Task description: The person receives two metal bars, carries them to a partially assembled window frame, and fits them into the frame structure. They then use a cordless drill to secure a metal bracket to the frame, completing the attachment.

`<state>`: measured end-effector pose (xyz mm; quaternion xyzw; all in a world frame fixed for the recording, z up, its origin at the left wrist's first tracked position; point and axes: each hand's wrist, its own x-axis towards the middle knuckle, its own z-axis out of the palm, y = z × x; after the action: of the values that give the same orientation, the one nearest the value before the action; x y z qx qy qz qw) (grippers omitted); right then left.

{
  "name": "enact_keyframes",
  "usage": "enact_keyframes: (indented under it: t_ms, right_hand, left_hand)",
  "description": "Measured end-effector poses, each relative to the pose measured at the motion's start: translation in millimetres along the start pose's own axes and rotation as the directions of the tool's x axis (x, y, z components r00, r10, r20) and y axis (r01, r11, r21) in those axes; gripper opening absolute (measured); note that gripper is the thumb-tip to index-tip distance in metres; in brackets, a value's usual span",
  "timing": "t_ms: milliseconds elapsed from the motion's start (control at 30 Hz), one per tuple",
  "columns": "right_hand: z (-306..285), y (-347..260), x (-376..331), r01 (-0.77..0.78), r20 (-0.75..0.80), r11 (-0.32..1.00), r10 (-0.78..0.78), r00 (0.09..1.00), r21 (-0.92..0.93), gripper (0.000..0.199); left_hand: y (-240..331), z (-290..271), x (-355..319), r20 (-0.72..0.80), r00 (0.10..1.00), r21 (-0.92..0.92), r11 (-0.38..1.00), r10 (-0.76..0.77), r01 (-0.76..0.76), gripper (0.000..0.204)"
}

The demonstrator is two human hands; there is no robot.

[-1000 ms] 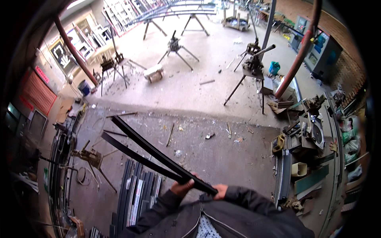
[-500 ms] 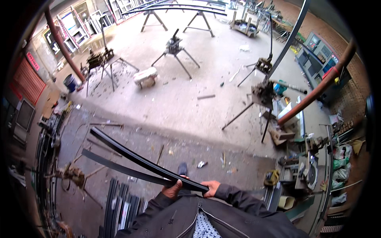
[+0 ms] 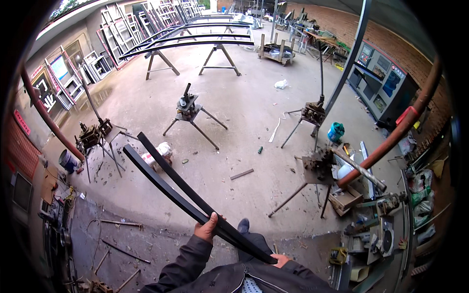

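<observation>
Two black bars [image 3: 233,234] are gripped by the left hand [image 3: 207,228], their near ends by the right hand [image 3: 280,261]. They are held up, not yet set down.

The floor [image 3: 254,112] bears a seemingly metal bar [image 3: 242,174].

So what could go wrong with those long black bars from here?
One could slip: the long black bars spread apart beyond the left hand, while the right hand holds them at their near ends. Swinging the far ends might knock the legged stand ahead. And the short strip, loose on the floor in front of the shoe, could be a trip hazard.
</observation>
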<state>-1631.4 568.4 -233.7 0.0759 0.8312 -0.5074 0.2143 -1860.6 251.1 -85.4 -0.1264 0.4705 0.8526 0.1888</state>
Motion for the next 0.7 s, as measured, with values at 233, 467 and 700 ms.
enact_keyframes:
  t_ms: [233,467,700]
  right_hand:
    - [-111.2,-65.9,157.0,-0.108,0.058,0.994,0.11,0.992,-0.027,0.048]
    - [-245.1,-174.6,318.0,-0.055,0.05,0.99,0.062,0.997,-0.127,0.044]
    - [-293.1,-297.7,428.2,-0.019,-0.026,0.961,0.013,1.0,-0.274,0.042]
  left_hand:
    - [71.4,14.3,159.6,-0.219,0.975,-0.041,0.998,0.043,-0.053,0.041]
    - [171.4,75.9,270.8,-0.164,0.973,-0.016,0.986,0.16,-0.165,0.041]
    - [158.2,115.5,374.4,-0.004,0.998,0.142,0.988,-0.061,0.061,0.04]
